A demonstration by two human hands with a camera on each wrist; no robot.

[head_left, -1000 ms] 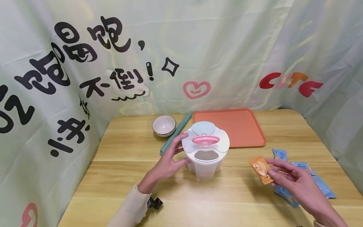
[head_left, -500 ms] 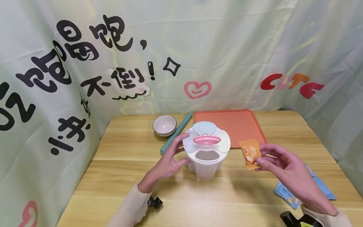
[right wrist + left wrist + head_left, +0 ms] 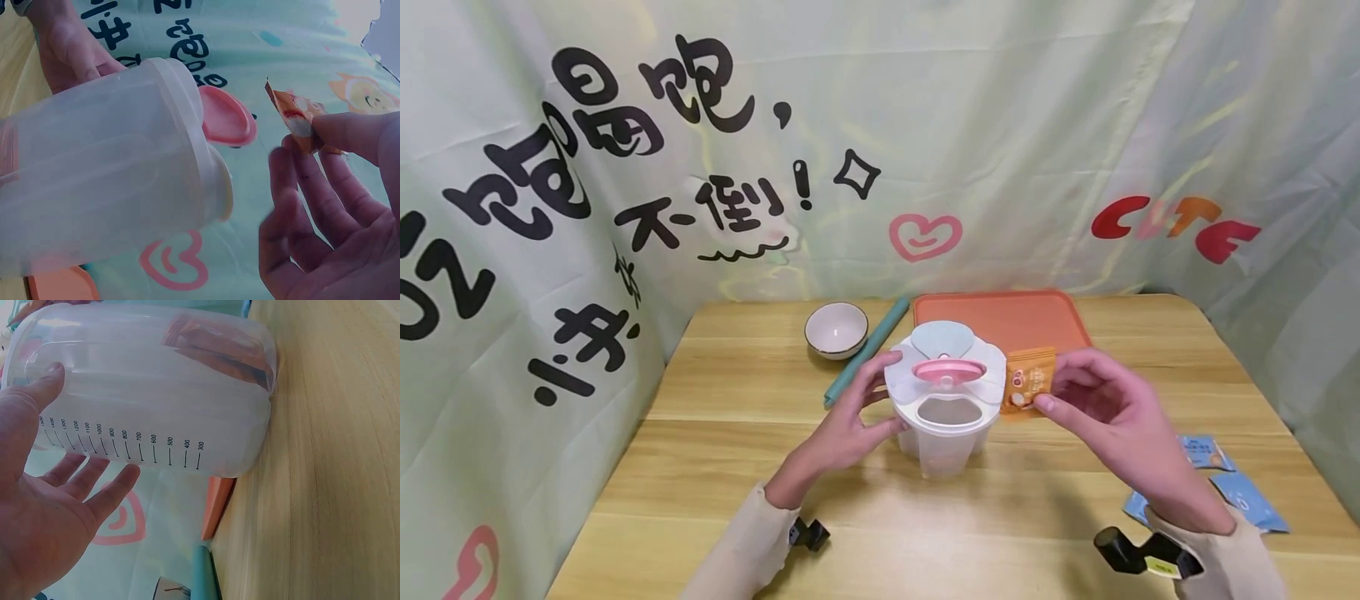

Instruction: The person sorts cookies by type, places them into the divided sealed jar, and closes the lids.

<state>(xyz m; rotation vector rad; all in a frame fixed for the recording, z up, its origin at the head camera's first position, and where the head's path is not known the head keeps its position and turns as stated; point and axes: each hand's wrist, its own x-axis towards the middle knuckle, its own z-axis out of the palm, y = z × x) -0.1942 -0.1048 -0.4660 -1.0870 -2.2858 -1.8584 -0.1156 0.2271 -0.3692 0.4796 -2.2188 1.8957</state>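
Right hand (image 3: pixel 1112 425): grip pinched on orange packet (image 3: pixel 1028 379), just off the lid's (image 3: pixel 979 392) 3 o'clock. Left hand (image 3: pixel 842 435): grip curved round canister (image 3: pixel 943 452) at 9 o'clock. Judged best: brace canister, centre packet over lid opening (image 3: pixel 950 411) at 6 o'clock, release edge-first.

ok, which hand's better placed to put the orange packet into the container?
Probably the right hand: it pinches the orange packet near the lid, while the left hand is occupied holding the container by its side.
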